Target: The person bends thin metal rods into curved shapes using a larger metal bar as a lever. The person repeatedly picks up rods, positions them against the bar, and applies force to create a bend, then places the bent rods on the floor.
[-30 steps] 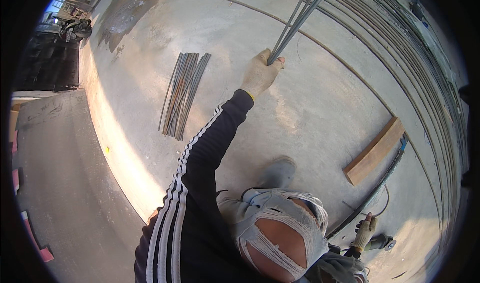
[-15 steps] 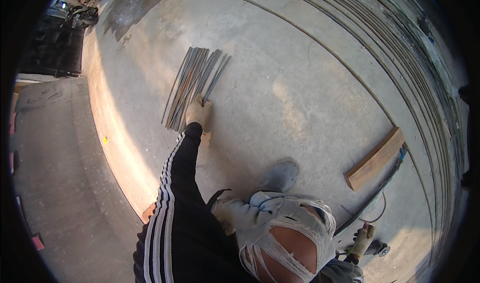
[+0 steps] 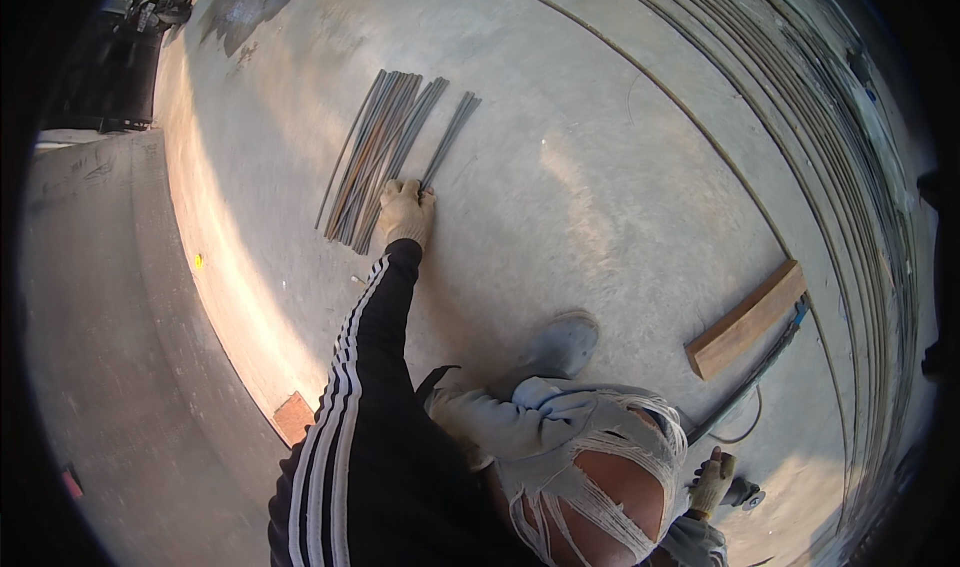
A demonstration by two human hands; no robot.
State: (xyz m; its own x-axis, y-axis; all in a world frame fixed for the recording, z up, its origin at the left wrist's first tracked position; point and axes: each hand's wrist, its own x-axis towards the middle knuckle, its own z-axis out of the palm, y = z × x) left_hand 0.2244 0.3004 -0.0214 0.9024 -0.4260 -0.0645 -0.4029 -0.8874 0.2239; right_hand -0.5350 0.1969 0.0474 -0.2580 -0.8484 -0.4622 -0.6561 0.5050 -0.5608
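My left hand (image 3: 405, 212), in a pale glove, is closed around the near end of a few thin grey steel rods (image 3: 455, 132) lying at a slight slant on the concrete. Just left of them lies a bundle of several grey and rusty rods (image 3: 365, 152). At the lower right, beside my bent knee in torn jeans, my gloved right hand (image 3: 712, 482) has its fingers curled, on what I cannot make out. A dark angle grinder (image 3: 745, 494) is right beside that hand.
A wooden beam (image 3: 745, 317) lies at right by a dark cable (image 3: 765, 362). Long steel bars (image 3: 800, 147) run along the right. A step edge (image 3: 200, 287) borders a lower grey surface (image 3: 110, 317) at left. A dark vehicle (image 3: 165, 7) stands at top left. My boot (image 3: 560, 342) is below centre.
My left hand came down from upper centre with the rods, which now lie on the concrete beside the bundle. The right hand stays low at the right.
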